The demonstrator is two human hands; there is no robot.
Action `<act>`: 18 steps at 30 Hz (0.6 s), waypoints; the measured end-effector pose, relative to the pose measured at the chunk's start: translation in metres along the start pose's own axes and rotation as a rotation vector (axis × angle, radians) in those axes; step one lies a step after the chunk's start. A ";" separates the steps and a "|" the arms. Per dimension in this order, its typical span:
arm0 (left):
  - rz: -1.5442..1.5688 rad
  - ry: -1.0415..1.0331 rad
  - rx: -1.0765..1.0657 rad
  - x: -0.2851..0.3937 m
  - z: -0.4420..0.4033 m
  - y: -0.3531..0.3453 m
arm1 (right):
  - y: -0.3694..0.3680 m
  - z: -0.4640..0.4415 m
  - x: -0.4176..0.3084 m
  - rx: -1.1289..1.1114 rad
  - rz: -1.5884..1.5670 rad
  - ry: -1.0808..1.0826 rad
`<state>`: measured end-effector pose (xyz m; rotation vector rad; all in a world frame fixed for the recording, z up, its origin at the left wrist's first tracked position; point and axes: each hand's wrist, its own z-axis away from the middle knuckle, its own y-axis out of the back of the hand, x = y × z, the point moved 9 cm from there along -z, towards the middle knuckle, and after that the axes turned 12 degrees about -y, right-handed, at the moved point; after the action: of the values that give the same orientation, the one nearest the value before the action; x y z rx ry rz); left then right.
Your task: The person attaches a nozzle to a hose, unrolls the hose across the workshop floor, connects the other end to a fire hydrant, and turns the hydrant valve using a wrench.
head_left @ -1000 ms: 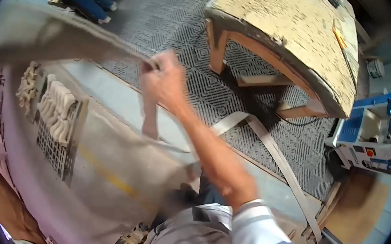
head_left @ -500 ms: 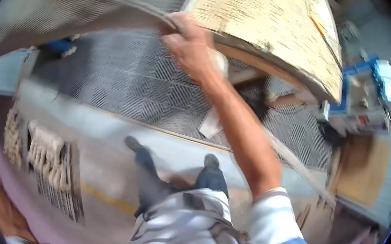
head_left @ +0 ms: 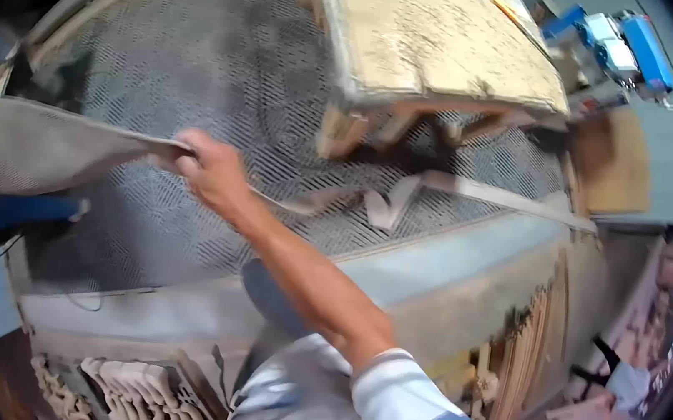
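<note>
My right hand (head_left: 211, 169) is closed around the edge of a long grey strip (head_left: 34, 143) with a fine textured face. One stretch of the strip spreads out broad and slightly twisted to the left of my fist. On the other side of the hand, a pale narrow band (head_left: 490, 194), apparently part of the same strip, trails over the ribbed floor mat (head_left: 194, 67) in loose folds. My left hand is not in view.
A low wooden table (head_left: 425, 36) with a worn, yellowish top stands ahead, an orange pencil-like tool (head_left: 508, 13) on it. Blue-and-white machinery (head_left: 625, 48) is at upper right. Curved wooden pieces (head_left: 150, 397) lie at lower left. Another person (head_left: 626, 384) appears far right.
My right hand has moved left and down in view, away from the table edge, still gripping the strip. My view has turned, and more of the trailing band shows.
</note>
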<state>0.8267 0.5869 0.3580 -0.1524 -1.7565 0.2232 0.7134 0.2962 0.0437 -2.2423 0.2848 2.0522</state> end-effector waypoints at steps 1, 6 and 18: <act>-0.303 -0.213 -0.202 0.015 -0.047 0.010 | -0.017 -0.011 -0.001 -0.027 -0.027 -0.016; -0.087 -0.175 -0.051 -0.001 -0.154 0.118 | -0.104 -0.092 0.010 -0.071 -0.058 -0.148; -1.181 -1.041 -0.367 -0.040 -0.493 0.288 | -0.321 -0.389 0.009 -0.162 0.043 -0.291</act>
<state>1.3116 0.8904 0.3438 0.8812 -2.5574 -1.0549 1.1577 0.5356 0.0520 -1.9935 0.1492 2.4660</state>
